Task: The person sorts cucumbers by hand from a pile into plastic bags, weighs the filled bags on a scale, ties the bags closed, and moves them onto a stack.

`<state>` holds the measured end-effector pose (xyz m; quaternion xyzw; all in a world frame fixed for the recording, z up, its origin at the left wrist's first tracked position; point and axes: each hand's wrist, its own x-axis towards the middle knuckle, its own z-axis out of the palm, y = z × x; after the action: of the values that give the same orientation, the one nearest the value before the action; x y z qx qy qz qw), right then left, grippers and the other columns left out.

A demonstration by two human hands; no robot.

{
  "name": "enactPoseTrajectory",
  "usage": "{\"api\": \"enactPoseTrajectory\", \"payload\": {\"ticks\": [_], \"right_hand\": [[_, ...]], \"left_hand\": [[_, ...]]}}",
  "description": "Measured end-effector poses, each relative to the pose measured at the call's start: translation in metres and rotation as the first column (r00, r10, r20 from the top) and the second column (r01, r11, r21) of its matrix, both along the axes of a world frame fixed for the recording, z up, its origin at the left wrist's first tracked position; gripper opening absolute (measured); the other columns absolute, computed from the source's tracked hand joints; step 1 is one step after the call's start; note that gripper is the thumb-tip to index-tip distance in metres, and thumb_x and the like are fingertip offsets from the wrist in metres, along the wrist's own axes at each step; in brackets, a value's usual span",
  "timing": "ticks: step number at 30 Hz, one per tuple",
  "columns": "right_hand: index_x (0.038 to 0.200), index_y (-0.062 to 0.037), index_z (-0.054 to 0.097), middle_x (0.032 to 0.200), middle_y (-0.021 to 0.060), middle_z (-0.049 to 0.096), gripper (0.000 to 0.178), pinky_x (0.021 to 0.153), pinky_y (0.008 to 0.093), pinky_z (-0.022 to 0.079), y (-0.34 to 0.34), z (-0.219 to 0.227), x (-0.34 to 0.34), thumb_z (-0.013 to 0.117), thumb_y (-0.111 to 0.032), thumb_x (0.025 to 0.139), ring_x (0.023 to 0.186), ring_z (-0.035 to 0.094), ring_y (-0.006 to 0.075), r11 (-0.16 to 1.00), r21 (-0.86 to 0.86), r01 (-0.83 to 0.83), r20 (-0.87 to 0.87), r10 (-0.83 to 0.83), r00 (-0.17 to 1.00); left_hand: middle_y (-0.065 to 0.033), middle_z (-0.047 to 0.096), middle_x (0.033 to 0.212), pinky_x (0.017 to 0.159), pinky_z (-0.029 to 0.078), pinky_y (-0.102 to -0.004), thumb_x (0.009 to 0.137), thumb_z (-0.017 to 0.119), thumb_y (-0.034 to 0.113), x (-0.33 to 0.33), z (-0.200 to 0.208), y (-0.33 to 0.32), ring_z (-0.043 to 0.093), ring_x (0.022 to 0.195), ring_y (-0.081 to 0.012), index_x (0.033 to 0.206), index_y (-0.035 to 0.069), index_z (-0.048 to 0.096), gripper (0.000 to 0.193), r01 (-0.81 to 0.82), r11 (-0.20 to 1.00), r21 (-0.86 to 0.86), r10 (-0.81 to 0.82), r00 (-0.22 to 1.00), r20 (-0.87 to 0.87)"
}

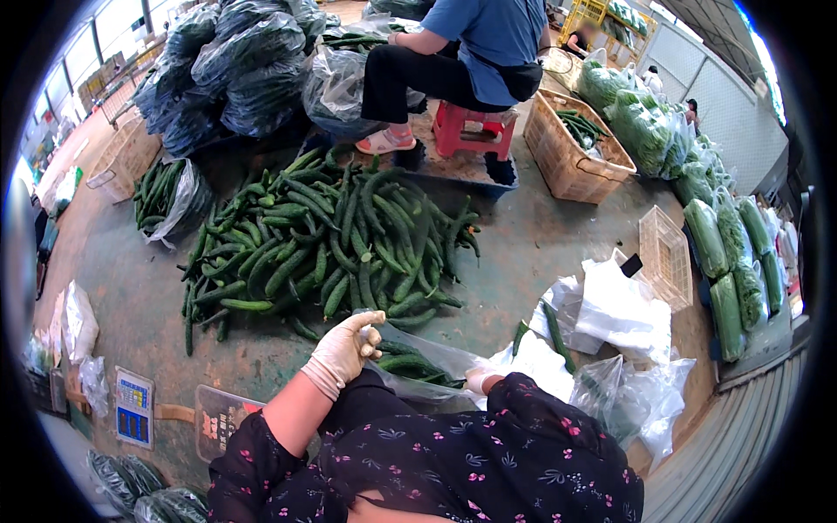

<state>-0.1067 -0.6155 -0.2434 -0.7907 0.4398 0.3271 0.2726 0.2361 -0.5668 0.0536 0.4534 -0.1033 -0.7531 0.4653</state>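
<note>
A clear plastic bag (436, 347) with several dark green cucumbers (408, 359) in it lies open in front of my lap. My left hand (344, 350), in a pale glove, is closed at the bag's left edge with its fingers curled. On the other side my gloved right hand (479, 378) grips the bag's right edge; its fingers are partly hidden. Just beyond the bag, a big heap of cucumbers (323, 235) spreads over the floor. Two loose cucumbers (558, 338) lie by white plastic bags (623, 301) to my right.
A person (488, 52) sits on a red stool (471, 131) beyond the heap. Filled bags (253, 70) are stacked at the far left. Crates (580, 157) and more packed bags (732, 270) line the right. A scale display (134, 410) and its platform (222, 423) are at my left.
</note>
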Motion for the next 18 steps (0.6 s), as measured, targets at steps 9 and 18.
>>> {"api": "enactPoseTrajectory", "payload": {"ticks": [9,18], "right_hand": [[0.100,-0.0029,0.066,0.102,0.0178,0.064,0.040,0.082,0.0428,0.048,-0.008,-0.027,-0.001,0.061,-0.034,0.075,0.099,0.061,0.0332,0.996,-0.010,-0.085,-0.106,0.083,0.991],[0.102,-0.0037,0.066,0.101,0.0169,0.065,0.036,0.082,0.0414,0.048,-0.032,-0.013,-0.019,0.060,-0.029,0.076,0.101,0.060,0.0335,0.996,0.073,-0.051,-0.292,0.070,0.954]], "left_hand": [[0.0011,0.051,0.060,0.064,0.041,-0.0298,0.086,0.058,0.026,0.000,0.000,0.001,0.040,0.046,-0.0093,0.100,0.008,0.057,0.023,-0.014,1.000,-0.014,0.014,1.000,0.008],[0.0007,0.053,0.060,0.063,0.041,-0.0281,0.078,0.068,0.024,-0.012,0.004,-0.005,0.041,0.045,-0.0094,0.088,0.009,0.059,0.020,0.001,1.000,-0.023,-0.001,1.000,-0.011]]}}
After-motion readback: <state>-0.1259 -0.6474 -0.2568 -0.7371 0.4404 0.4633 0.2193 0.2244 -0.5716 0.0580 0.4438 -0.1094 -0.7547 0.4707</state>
